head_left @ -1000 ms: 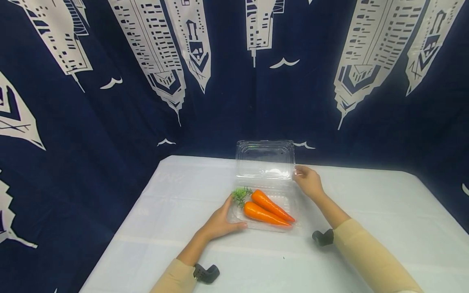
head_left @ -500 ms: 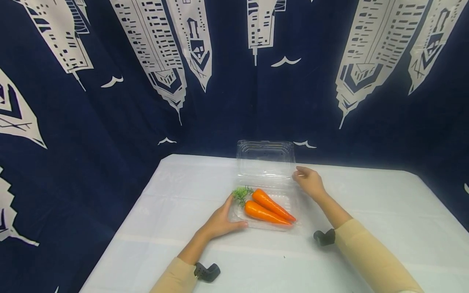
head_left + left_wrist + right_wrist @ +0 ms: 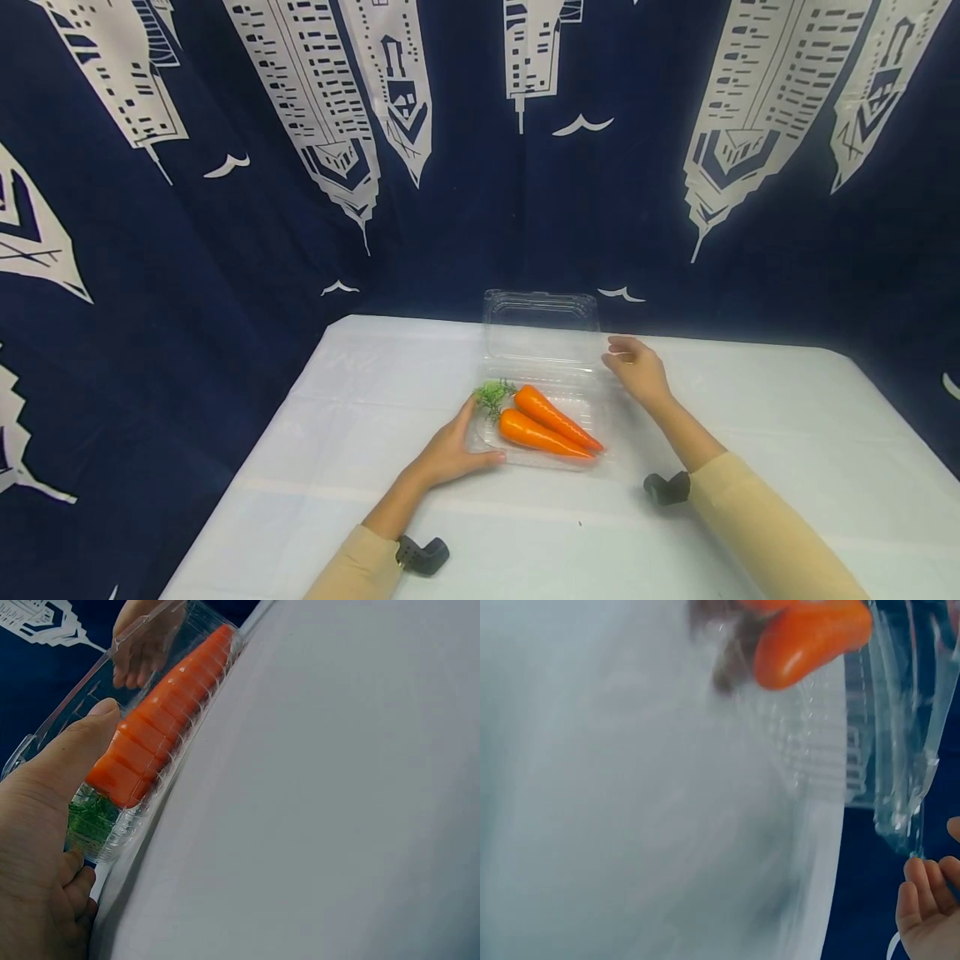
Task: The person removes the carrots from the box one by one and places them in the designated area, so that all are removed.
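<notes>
Two orange carrots (image 3: 542, 435) with leafy green tops (image 3: 492, 397) lie side by side in a clear plastic clamshell container (image 3: 555, 465). Its hinged lid (image 3: 542, 337) stands raised at the back. My left hand (image 3: 448, 454) grips the container's left front corner, thumb at the front rim. In the left wrist view the thumb (image 3: 79, 746) crosses the rim and the other fingers curl in below. Beside the lid's right edge, my right hand (image 3: 639, 372) has loosely bent fingers and nothing between them. Its fingertips (image 3: 915, 868) are right at a lid corner in the right wrist view.
A white cloth-covered table (image 3: 675, 533) bears the container. Behind it hangs a dark blue curtain (image 3: 465, 242) printed with white buildings. Each wrist wears a dark camera mount, one on the left (image 3: 422, 556) and one on the right (image 3: 666, 488).
The right hand's fingers have let go of the lid's right edge and spread slightly, moving a little right. The lid has shifted slightly. My left hand keeps its grip on the container.
</notes>
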Tool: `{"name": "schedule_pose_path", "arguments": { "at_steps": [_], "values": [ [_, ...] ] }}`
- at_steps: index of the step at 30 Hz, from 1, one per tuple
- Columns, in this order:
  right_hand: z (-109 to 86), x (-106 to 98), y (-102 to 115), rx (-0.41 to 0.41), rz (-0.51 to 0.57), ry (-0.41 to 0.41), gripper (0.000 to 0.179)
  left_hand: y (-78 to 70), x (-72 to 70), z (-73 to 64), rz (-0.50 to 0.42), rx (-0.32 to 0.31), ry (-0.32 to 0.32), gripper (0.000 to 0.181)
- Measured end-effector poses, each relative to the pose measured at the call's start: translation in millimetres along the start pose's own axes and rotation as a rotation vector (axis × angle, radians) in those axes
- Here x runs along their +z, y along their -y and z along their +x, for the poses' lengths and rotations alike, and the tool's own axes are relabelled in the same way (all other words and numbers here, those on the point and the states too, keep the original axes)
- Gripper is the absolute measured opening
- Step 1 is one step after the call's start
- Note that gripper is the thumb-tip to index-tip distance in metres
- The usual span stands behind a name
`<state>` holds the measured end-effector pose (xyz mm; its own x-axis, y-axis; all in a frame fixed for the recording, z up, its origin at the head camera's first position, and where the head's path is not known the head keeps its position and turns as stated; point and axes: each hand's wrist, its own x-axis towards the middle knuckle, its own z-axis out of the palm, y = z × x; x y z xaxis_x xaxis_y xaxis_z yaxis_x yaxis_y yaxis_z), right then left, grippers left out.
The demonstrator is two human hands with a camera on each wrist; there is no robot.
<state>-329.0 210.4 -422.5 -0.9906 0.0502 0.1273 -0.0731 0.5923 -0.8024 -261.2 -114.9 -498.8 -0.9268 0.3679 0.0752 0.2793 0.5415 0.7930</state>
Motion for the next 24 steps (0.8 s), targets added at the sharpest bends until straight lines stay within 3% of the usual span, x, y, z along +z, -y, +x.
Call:
{"name": "schedule_pose_path", "arguments": {
  "at_steps": [4,9,13,20,24],
  "values": [
    [-7.0,3,9,-0.063,0.041,-0.039,0.042,0.8,-0.3,0.0,0.0,0.007,-0.002,0.114],
    [-14.7,10,20,-0.116,0.051,-0.014,0.04,1.4,0.5,0.0,0.008,-0.001,-0.002,0.114],
    [-20.9,19,27,-0.152,0.032,0.051,0.039,1.5,1.1,0.1,0.008,-0.003,-0.003,0.114],
    [-31.7,36,31,-0.254,0.003,0.239,0.036,1.4,1.1,0.0,0.007,-0.002,-0.003,0.114],
    [-34.9,44,30,-0.28,-0.048,0.292,0.034,1.8,0.7,0.1,0.003,0.005,-0.003,0.114]
  ]
}}
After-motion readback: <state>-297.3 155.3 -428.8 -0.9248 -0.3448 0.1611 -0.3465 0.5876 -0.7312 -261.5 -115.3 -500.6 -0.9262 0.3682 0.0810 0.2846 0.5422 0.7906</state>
